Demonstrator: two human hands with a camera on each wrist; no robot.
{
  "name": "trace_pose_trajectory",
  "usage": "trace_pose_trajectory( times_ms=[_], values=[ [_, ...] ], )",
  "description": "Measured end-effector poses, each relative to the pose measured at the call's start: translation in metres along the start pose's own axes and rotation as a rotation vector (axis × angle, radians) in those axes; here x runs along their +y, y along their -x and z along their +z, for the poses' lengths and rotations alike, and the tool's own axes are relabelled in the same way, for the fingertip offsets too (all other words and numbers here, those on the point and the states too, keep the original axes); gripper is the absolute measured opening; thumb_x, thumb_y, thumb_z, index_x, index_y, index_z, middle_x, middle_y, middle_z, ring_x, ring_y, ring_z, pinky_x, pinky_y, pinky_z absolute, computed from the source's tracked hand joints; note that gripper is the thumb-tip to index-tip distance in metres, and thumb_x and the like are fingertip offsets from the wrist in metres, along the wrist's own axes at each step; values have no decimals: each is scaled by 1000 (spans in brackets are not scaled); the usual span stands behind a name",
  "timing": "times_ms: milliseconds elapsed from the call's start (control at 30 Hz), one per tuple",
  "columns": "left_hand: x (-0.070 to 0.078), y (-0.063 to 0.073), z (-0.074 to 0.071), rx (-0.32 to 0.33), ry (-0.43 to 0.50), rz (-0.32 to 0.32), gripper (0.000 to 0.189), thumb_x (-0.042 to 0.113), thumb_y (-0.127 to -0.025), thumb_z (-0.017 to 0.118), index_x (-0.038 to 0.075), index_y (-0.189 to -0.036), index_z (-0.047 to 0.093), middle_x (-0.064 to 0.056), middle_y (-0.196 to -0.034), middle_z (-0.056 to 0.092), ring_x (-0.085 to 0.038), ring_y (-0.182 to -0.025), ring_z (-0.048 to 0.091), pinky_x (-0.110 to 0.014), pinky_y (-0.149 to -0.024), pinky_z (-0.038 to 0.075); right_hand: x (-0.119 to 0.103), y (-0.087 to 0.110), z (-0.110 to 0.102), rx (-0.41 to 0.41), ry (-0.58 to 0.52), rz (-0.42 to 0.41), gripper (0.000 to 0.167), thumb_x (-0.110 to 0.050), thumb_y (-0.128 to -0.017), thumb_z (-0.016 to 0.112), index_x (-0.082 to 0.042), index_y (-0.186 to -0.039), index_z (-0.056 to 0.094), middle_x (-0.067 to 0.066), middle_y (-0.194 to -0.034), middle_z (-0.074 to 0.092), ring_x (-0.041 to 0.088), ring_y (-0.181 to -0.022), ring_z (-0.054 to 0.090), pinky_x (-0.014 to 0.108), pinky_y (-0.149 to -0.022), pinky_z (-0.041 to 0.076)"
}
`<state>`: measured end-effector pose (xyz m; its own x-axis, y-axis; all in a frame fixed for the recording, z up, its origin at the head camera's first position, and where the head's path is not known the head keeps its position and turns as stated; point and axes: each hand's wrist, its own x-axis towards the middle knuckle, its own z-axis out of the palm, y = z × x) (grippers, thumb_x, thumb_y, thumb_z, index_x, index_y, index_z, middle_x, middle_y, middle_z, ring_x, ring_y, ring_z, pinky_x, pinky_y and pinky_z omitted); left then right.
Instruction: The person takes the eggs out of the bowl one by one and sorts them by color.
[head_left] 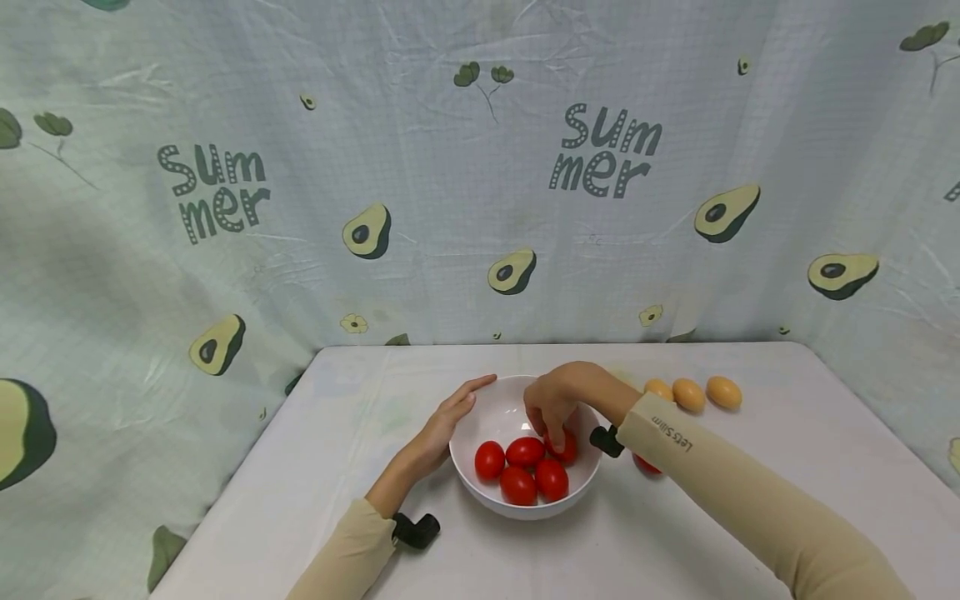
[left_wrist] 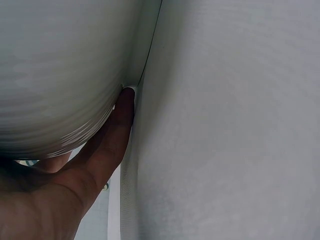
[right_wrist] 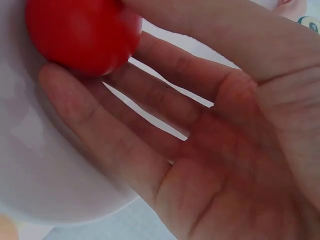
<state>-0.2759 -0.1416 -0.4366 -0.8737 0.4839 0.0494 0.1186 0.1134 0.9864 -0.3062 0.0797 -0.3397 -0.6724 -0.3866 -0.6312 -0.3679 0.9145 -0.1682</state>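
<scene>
A white bowl [head_left: 525, 512] stands on the table with several red eggs [head_left: 517, 486] in its bottom. My right hand [head_left: 558, 400] reaches down inside the bowl's right side and pinches a red egg [head_left: 567, 450] between thumb and fingers. The right wrist view shows that egg [right_wrist: 82, 37] against the bowl's white inner wall [right_wrist: 25, 150]. At the bowl's left side, my left hand [head_left: 442, 425] rests with fairly straight fingers against the outside and rim. In the left wrist view its fingers [left_wrist: 107, 145] lie along the outer wall, low down near the tabletop.
Brown eggs [head_left: 723, 392] sit in a row at the table's right rear, one partly behind the right forearm. Another red thing [head_left: 647, 467] lies right of the bowl, mostly hidden by the sleeve. A printed cloth [head_left: 435, 167] hangs behind the white table [head_left: 360, 400].
</scene>
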Motion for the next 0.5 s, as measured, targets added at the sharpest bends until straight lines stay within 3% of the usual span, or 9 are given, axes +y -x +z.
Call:
trace_pose_trajectory(
  times_ms=[500],
  values=[
    [0,-2,2,7,-12,-8,52,29,-113,24,15,-163,30,-7,-171,27,-34,-155,31,-50,-124,36,0,12,-9,46,-1,-58,30,-8,-79,87,-22,-100,73,-2,-100,69,20,-92,69,34,-80,65]
  ],
)
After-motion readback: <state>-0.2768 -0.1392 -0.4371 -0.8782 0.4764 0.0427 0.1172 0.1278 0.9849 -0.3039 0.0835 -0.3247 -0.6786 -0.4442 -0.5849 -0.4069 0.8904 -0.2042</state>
